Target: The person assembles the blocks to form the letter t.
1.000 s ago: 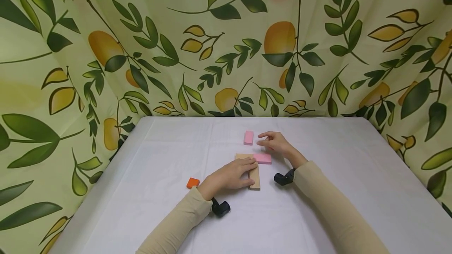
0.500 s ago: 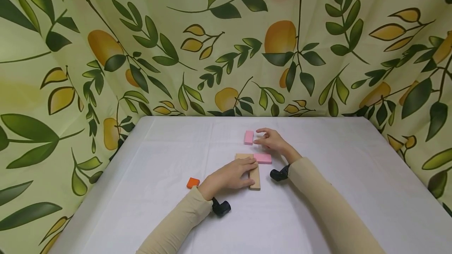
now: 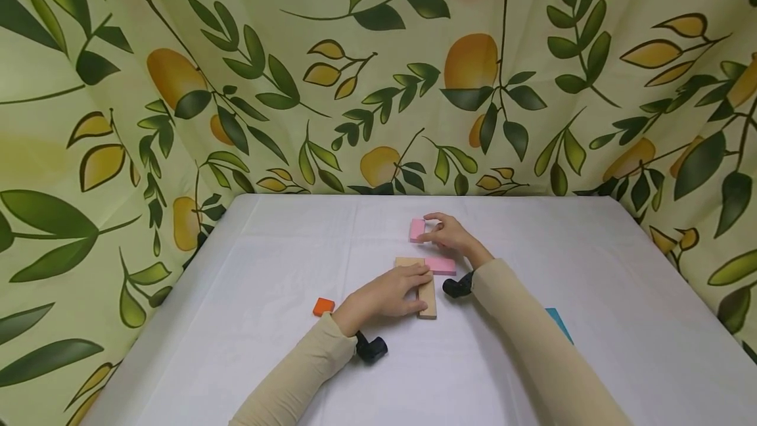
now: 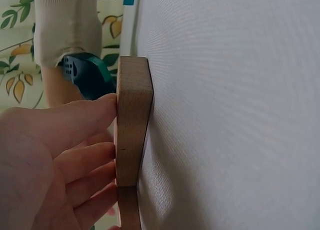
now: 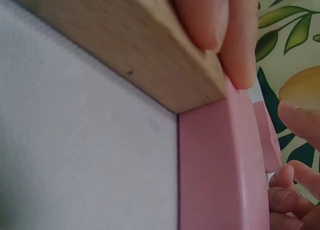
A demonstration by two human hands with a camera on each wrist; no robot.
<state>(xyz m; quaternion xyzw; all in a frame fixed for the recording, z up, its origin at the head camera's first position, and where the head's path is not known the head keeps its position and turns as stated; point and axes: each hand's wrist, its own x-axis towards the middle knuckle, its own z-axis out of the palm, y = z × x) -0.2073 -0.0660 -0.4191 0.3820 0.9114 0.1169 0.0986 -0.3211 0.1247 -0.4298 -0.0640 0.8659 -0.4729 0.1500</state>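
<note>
- Head view: the far pink block (image 3: 416, 230) lies on the worktop (image 3: 260, 360), beyond the near pink block (image 3: 440, 266) and apart from it.
- It looks light and stiff, hardly fragile; its smooth painted faces may be a little slippery, so a thumb-and-forefinger pinch across its near and far ends should suit it.
- The right hand (image 3: 451, 234) is at that block, thumb and forefinger parted moderately about its right side; the thumb seems to touch it, but whether the forefinger bears on it I cannot tell.
- The left hand (image 3: 393, 289) is not curled round anything: fingers and thumb lie spread, resting on top of the two bare-wood blocks (image 3: 428, 294), which touch each other.
- Those look stiff and grainy; light fingertip pressure from above should steady them.
</note>
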